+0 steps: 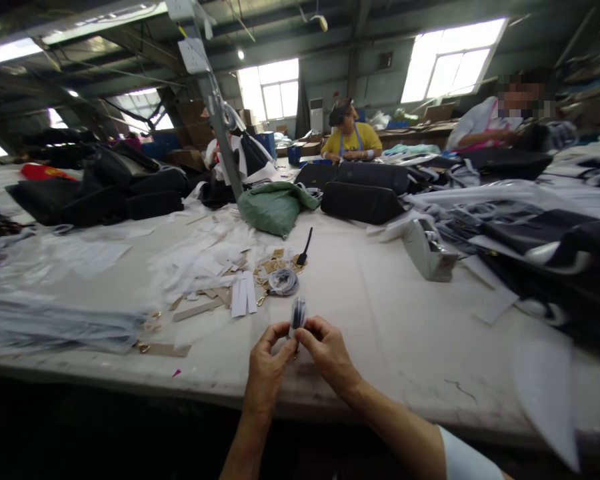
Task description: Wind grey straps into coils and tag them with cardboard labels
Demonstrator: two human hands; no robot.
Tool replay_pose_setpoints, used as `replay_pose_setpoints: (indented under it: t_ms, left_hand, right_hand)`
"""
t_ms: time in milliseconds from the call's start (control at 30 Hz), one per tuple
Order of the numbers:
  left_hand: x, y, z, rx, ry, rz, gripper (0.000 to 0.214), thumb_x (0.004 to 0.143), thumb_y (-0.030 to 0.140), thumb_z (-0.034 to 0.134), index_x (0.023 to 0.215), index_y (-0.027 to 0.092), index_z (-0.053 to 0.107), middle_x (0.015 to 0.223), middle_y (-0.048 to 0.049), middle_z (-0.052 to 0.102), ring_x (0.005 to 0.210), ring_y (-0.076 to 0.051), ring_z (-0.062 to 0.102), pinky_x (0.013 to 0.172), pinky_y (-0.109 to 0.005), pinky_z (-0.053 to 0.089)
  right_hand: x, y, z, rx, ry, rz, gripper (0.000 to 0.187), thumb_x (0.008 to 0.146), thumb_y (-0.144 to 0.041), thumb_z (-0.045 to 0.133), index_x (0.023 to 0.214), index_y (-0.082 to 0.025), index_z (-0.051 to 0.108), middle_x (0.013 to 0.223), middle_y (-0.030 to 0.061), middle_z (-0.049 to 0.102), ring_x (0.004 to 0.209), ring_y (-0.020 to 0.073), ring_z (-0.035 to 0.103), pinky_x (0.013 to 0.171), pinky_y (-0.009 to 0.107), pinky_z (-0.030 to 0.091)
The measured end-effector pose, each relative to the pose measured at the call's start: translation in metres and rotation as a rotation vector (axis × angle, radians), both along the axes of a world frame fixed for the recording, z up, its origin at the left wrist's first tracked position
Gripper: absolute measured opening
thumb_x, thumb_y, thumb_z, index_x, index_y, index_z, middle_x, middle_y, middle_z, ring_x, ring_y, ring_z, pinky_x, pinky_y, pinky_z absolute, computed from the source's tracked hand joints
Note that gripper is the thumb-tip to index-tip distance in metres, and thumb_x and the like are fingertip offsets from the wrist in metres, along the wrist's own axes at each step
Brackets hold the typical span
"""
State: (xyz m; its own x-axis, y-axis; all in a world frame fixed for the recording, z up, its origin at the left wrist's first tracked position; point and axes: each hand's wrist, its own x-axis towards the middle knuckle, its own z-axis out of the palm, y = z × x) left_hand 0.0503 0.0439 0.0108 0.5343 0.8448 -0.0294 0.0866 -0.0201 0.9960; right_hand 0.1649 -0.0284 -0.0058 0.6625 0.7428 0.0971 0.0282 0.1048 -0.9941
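My left hand [267,363] and my right hand [327,350] meet over the near edge of the white table [380,313]. Both pinch a small dark item in a clear plastic sleeve [297,313], held upright between the fingertips. Just beyond it on the table lie a coiled bundle in clear wrap [283,281], white paper strips [243,295] and brown card tags [275,263]. A thin black tool [305,248] lies past the tags.
A green sack [273,207] and black bags [363,200] sit mid-table. More black bags [105,190] are piled at the left, clear plastic sheets [55,320] at the near left, dark goods [560,260] at the right. Two people sit at the far side.
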Motion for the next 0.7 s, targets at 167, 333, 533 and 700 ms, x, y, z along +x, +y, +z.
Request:
replay_pose_setpoints:
  t_ms: [167,333,533,700]
  left_hand:
    - [0.023,-0.002,-0.005,-0.153,-0.089,-0.044,0.046,0.062,0.042,0.082,0.098,0.015,0.07,0.093,-0.0053,0.073,0.085,-0.022,0.065,0.073,-0.027,0.053]
    - [0.045,-0.006,-0.007,-0.432,-0.224,-0.057,0.052,0.055,0.039,0.088,0.096,0.015,0.068,0.082,-0.0017,0.072,0.07,-0.014,0.062,0.062,-0.02,0.051]
    - [0.053,0.003,-0.019,-0.691,-0.249,0.0,0.051,0.044,0.023,0.09,0.09,0.015,0.069,0.079,-0.0018,0.071,0.061,-0.015,0.063,0.055,-0.022,0.053]
    - [0.061,0.001,-0.026,-0.691,-0.232,0.011,0.05,0.047,0.022,0.088,0.093,0.015,0.069,0.079,-0.0021,0.071,0.061,-0.016,0.064,0.052,-0.023,0.054]
  right_hand:
    - [0.007,-0.008,0.009,0.034,0.101,-0.081,0.015,0.072,-0.032,0.07,0.067,-0.017,0.067,0.065,-0.0015,0.055,0.064,0.0142,0.048,0.06,0.025,0.041]
    - [0.038,-0.021,0.022,-0.062,0.119,0.033,0.019,0.071,-0.036,0.071,0.07,-0.018,0.072,0.061,-0.0032,0.057,0.054,0.0106,0.046,0.051,0.023,0.038]
    - [0.195,-0.093,0.063,-0.131,-0.288,-0.607,0.034,0.073,-0.051,0.067,0.081,-0.018,0.075,0.07,0.003,0.067,0.062,0.0166,0.054,0.059,0.028,0.043]
    - [0.311,-0.138,0.078,-0.24,-0.261,-0.858,0.026,0.062,-0.038,0.075,0.067,-0.013,0.071,0.069,0.0087,0.067,0.079,0.0242,0.058,0.072,0.034,0.04]
